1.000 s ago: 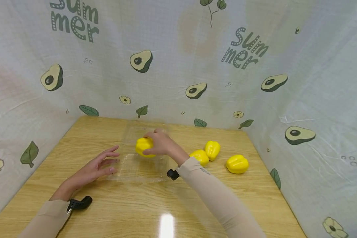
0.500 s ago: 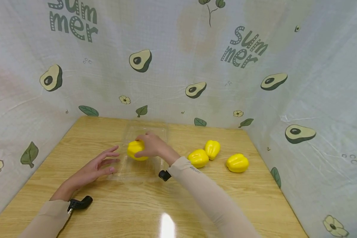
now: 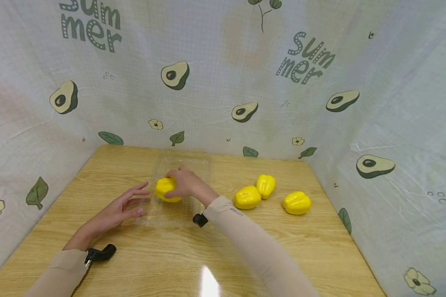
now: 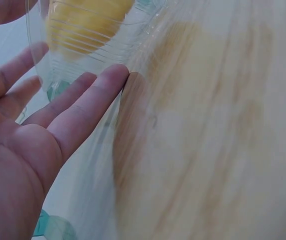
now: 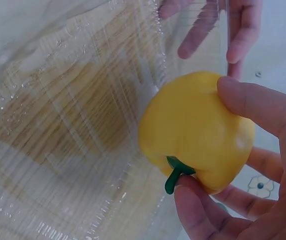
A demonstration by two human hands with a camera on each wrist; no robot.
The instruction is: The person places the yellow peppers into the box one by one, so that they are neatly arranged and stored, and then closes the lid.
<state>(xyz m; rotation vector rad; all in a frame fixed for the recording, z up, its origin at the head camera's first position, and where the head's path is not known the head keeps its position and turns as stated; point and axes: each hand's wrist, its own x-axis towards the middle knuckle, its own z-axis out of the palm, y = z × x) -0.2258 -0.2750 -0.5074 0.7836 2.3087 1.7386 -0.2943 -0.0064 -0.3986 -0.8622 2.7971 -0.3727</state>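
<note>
A yellow bell pepper [image 5: 193, 125] with a green stem is held by my right hand [image 3: 187, 183], thumb on one side and fingers on the other. It is at the left part of a clear plastic container [image 3: 171, 216] on the table. My left hand [image 3: 120, 208] is at the container's left side with its fingers extended. In the left wrist view its fingers [image 4: 83, 112] meet the ribbed clear wall, and the yellow pepper shows through the plastic.
Several more things bear on the space: two yellow bell peppers [image 3: 247, 197] lie close together right of the container, and another bell pepper [image 3: 297, 203] lies farther right. A printed cloth [image 3: 208, 82] hangs behind the wooden table [image 3: 152, 264] and along its sides.
My right hand has moved left with the yellow bell pepper, toward the container's left wall and slightly lower in view. My left hand has stayed in place.
</note>
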